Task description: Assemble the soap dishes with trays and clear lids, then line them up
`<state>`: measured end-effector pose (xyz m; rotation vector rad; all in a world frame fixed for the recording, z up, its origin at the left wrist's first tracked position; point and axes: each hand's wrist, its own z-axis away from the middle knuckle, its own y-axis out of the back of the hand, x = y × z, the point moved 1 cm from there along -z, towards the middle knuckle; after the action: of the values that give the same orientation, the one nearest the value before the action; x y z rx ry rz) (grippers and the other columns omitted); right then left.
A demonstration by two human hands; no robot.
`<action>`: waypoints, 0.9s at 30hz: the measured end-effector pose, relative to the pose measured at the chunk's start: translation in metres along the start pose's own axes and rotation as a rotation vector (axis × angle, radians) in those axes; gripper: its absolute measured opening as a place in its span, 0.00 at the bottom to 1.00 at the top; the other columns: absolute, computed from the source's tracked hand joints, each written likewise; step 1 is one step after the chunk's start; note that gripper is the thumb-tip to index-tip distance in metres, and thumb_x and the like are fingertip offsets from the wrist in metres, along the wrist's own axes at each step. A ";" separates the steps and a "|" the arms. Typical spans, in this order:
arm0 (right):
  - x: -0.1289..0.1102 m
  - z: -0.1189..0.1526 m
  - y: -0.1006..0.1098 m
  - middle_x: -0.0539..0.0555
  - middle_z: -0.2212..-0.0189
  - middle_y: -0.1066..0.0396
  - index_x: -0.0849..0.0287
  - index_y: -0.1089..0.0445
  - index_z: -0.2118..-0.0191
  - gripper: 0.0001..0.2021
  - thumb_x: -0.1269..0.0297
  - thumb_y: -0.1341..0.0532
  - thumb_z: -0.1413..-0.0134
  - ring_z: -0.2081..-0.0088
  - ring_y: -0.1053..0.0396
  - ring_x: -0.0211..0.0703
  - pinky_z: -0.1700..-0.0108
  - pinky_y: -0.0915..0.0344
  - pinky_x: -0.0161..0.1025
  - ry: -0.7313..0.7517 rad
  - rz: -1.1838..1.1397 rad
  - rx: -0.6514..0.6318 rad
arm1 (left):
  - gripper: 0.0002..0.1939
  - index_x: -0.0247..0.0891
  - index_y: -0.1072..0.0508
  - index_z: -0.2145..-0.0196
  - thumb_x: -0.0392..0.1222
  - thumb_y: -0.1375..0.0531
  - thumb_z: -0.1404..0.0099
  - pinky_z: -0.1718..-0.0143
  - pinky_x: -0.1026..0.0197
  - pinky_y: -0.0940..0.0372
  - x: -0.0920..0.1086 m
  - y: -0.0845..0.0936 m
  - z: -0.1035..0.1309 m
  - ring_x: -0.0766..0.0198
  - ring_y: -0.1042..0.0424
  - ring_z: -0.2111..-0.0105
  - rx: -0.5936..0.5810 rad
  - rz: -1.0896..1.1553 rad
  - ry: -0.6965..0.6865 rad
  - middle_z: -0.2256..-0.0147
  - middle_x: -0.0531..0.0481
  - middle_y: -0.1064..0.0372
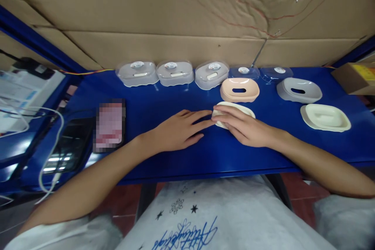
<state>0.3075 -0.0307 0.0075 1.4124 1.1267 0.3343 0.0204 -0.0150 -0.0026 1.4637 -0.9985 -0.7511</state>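
On the blue table, a cream oval plastic tray (246,110) lies partly covered by my right hand (249,125), whose fingers stretch flat across it. My left hand (183,129) reaches in from the left with spread fingers, its tips at the tray's left edge. Just behind the tray stands a peach oval shell (240,95) with a slot in its middle. Farther right are a grey slotted shell (312,94) and a second cream oval tray (325,118). What lies under my right palm is hidden.
Along the back stand grey oval boxes with clear covers (175,76) and loose clear covers (277,74). A phone (109,125) lies left, near a white cable (61,133). A cardboard box (356,80) sits at the right end; a cardboard wall (155,45) rises behind.
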 end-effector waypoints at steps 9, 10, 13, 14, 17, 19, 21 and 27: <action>0.044 -0.001 0.022 0.67 0.30 0.34 0.59 0.32 0.33 0.24 0.56 0.44 0.28 0.30 0.36 0.69 0.34 0.36 0.67 -0.359 0.360 0.214 | 0.23 0.47 0.34 0.29 0.45 0.49 0.17 0.37 0.45 0.36 0.000 0.001 0.001 0.48 0.30 0.34 -0.062 -0.011 -0.040 0.27 0.42 0.40; 0.049 -0.001 0.021 0.67 0.32 0.31 0.59 0.31 0.34 0.23 0.56 0.44 0.28 0.32 0.33 0.68 0.35 0.35 0.65 -0.384 0.366 0.197 | 0.21 0.45 0.32 0.31 0.44 0.49 0.17 0.38 0.45 0.35 -0.001 0.002 0.001 0.48 0.29 0.36 -0.052 -0.023 -0.037 0.28 0.41 0.37; 0.059 -0.001 0.016 0.65 0.39 0.24 0.60 0.27 0.38 0.21 0.57 0.44 0.28 0.38 0.27 0.65 0.38 0.34 0.61 -0.398 0.389 0.158 | 0.18 0.39 0.26 0.38 0.45 0.47 0.18 0.41 0.47 0.33 -0.003 0.004 0.000 0.49 0.24 0.42 0.000 -0.038 -0.020 0.37 0.39 0.27; 0.060 -0.001 0.015 0.65 0.39 0.23 0.59 0.27 0.39 0.20 0.57 0.44 0.28 0.38 0.27 0.64 0.38 0.35 0.61 -0.396 0.402 0.153 | 0.17 0.38 0.25 0.40 0.46 0.46 0.18 0.41 0.47 0.33 -0.005 0.005 0.000 0.49 0.23 0.45 0.017 -0.040 -0.012 0.41 0.39 0.25; 0.061 0.000 0.015 0.65 0.40 0.23 0.59 0.26 0.40 0.20 0.57 0.43 0.29 0.39 0.27 0.64 0.39 0.35 0.60 -0.389 0.419 0.140 | 0.15 0.38 0.23 0.46 0.48 0.44 0.19 0.45 0.49 0.31 -0.009 0.007 0.001 0.52 0.22 0.51 0.035 -0.059 0.005 0.47 0.41 0.22; 0.061 0.000 0.016 0.65 0.41 0.22 0.60 0.26 0.40 0.19 0.58 0.43 0.29 0.39 0.27 0.64 0.39 0.35 0.59 -0.381 0.420 0.132 | 0.14 0.39 0.22 0.51 0.49 0.43 0.20 0.47 0.50 0.31 -0.011 0.007 0.001 0.53 0.23 0.53 0.023 -0.061 0.005 0.50 0.43 0.22; 0.061 0.000 0.016 0.65 0.41 0.22 0.60 0.26 0.40 0.19 0.59 0.43 0.29 0.39 0.26 0.64 0.39 0.35 0.59 -0.366 0.428 0.127 | 0.12 0.39 0.22 0.53 0.48 0.42 0.21 0.49 0.51 0.31 -0.012 0.008 0.001 0.53 0.23 0.55 0.017 -0.049 0.002 0.51 0.43 0.23; 0.066 0.001 0.015 0.65 0.41 0.22 0.60 0.25 0.40 0.19 0.59 0.42 0.28 0.39 0.26 0.65 0.39 0.34 0.60 -0.324 0.408 0.142 | 0.10 0.40 0.22 0.52 0.46 0.41 0.22 0.49 0.49 0.30 -0.013 0.009 0.001 0.52 0.24 0.55 -0.019 -0.016 0.015 0.50 0.43 0.26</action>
<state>0.3462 0.0225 -0.0071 1.7514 0.6036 0.3019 0.0123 -0.0040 0.0050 1.4610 -0.9668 -0.7576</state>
